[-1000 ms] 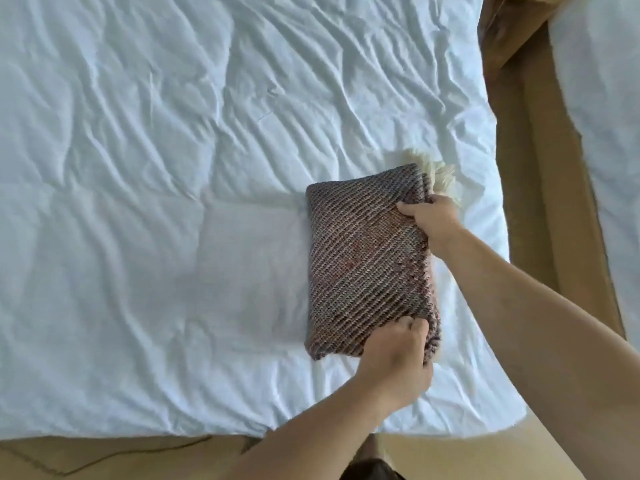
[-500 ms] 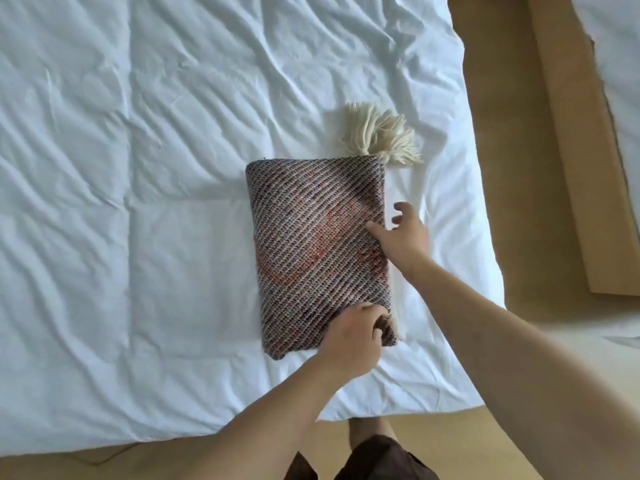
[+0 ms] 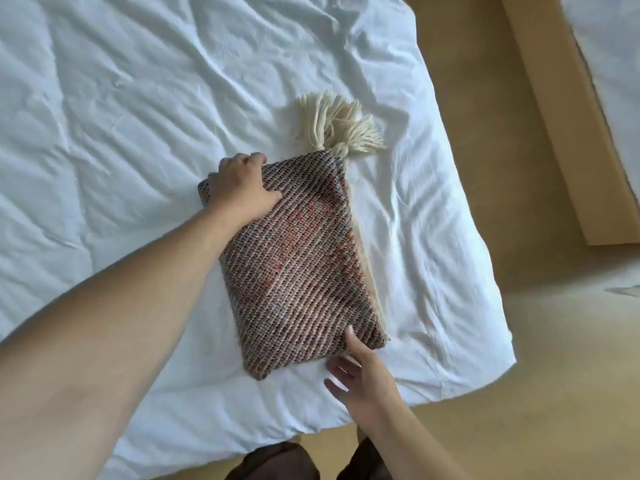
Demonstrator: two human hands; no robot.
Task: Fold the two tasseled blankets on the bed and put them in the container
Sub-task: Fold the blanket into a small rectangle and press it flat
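Note:
One folded tasseled blanket [image 3: 298,261], brown-grey knit with orange flecks, lies on the white bed [image 3: 121,133] near its right front corner. Its cream tassels [image 3: 337,128] stick out at the far end. My left hand [image 3: 242,187] lies on the blanket's far left corner, its fingers curled over the far edge. At the near right corner, my right hand [image 3: 362,382] has its thumb on top of the blanket and its fingers spread at the near edge. A second blanket and the container are not in view.
The rumpled white duvet covers the bed to the left and far side. Tan floor [image 3: 519,341] runs along the right and front. A second bed's wooden frame [image 3: 554,116] stands at the far right. My legs [image 3: 277,462] are at the bed's front edge.
My left hand left the blanket's near edge and moved to its far left corner. My right hand came off the right side and dropped to the near right corner.

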